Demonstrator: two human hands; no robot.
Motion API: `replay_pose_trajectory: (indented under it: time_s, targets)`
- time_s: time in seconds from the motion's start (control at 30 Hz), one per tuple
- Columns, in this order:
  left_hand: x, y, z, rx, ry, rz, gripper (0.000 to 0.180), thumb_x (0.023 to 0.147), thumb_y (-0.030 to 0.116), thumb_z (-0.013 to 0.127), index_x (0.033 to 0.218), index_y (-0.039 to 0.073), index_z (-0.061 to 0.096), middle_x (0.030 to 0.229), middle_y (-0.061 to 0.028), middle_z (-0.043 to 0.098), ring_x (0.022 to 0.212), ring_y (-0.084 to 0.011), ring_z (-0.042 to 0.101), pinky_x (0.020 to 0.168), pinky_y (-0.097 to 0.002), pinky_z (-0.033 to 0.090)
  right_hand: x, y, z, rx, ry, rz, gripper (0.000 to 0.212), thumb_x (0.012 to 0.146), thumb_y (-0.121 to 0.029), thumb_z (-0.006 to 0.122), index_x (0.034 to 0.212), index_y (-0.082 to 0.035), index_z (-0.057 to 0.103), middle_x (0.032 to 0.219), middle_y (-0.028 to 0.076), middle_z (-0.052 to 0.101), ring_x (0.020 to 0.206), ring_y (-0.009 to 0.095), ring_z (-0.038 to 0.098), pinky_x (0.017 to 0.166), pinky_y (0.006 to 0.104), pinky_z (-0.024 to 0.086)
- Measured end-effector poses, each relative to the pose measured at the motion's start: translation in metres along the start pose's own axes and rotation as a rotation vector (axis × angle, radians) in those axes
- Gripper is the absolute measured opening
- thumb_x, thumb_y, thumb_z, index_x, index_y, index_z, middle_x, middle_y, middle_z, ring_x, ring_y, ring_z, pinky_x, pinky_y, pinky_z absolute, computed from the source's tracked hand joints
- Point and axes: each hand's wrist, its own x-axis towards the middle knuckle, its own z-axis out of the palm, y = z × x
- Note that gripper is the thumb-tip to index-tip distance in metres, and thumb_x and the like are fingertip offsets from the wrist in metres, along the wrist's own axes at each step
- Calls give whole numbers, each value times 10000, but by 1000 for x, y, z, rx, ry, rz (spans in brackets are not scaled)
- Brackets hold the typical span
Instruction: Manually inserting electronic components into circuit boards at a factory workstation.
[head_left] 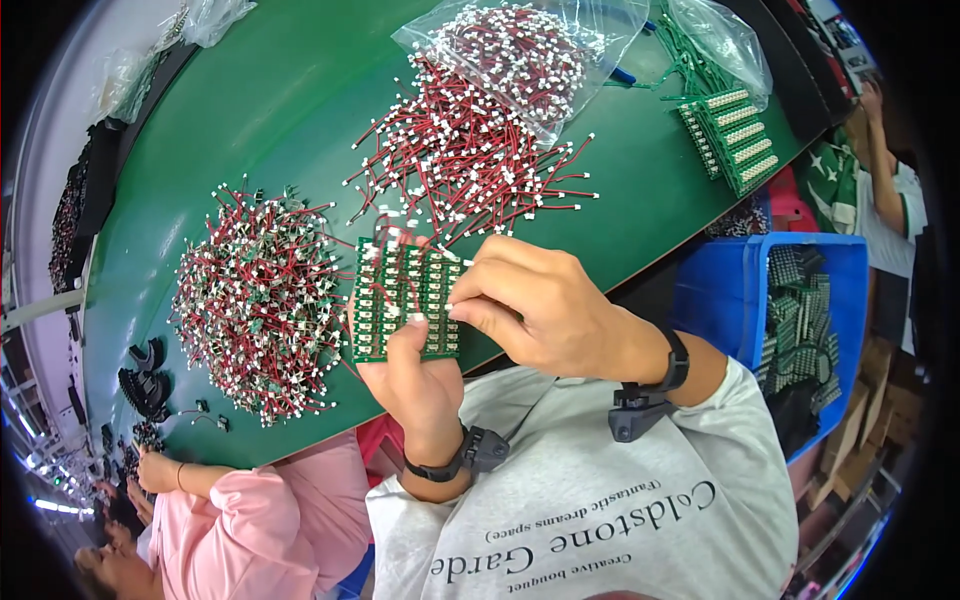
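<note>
Green matting covers a long workbench [250, 90] where small electronics are put together by hand. At its near edge, a person in a grey printed T-shirt holds a green circuit-board panel [400, 300], a grid of small boards fitted with white connectors. The left hand [415, 375] grips the panel from below, thumb pressed flat on its lower face and the other fingers hidden behind it. The right hand [540, 305] curls over the panel's right edge, fingertips [462, 300] pinched together on one of the white connectors; whether a wire sits between them cannot be told.

Judging by the piles, the work is well under way but far from over. To the left lies a heap of small boards with red wires attached [260, 310], seemingly finished pieces. Beyond the panel, a spread of loose red wire leads with white plugs [470, 150] spills from an open clear plastic bag [525, 50], and a stack of further green panels [735, 140] waits at the far right of the bench. A blue plastic crate [720, 290] beside the person holds more green boards.

A second person in a pink top [250, 520] sits at the lower left, and another stands at the far right edge of the picture.
</note>
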Motion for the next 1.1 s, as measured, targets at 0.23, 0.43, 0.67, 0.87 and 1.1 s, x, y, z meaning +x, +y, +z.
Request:
replay_pose_trajectory:
  time_s: [0.23, 0.43, 0.67, 0.87, 1.1]
  targets:
    - [-11, -6, -6, 123, -8, 25, 590, 806, -108, 490, 1387, -68, 391, 1213, -151, 578, 1051, -197, 599, 944, -326, 482, 2, 9, 11, -126, 106, -82, 127, 781, 26, 717, 890, 1, 656, 824, 106, 585, 609, 216, 597, 518, 316, 481]
    - [-12, -7, -11, 432, -131, 36, 665, 805, -147, 552, 1430, -99, 332, 1183, -114, 589, 1032, -132, 584, 926, -273, 479, 2, 9, 8, -211, 80, -76, 150, 771, 22, 697, 912, 13, 645, 848, 109, 576, 630, 228, 607, 533, 323, 498]
    - [-15, -5, -5, 496, -168, 3, 679, 811, -172, 517, 1455, -98, 316, 1240, -126, 586, 1059, -117, 585, 931, -247, 465, -1, 6, 8, -381, 84, -74, 176, 748, -7, 707, 908, 21, 640, 872, 105, 593, 665, 233, 622, 562, 326, 521]
    - [-14, -7, -15, 635, -288, 119, 642, 823, -154, 491, 1448, -82, 361, 1183, -115, 628, 985, -107, 605, 864, -235, 479, -3, 9, 9, -541, 95, -245, 224, 721, -17, 736, 917, 26, 636, 856, 118, 630, 691, 221, 640, 579, 316, 543]
    - [-17, -4, -14, 768, -320, 189, 654, 807, -139, 477, 1449, -72, 368, 1096, -121, 652, 872, -104, 617, 783, -244, 502, -8, 8, 4, -524, 116, -110, 238, 697, 4, 734, 920, 5, 650, 860, 130, 642, 673, 257, 643, 559, 329, 546]
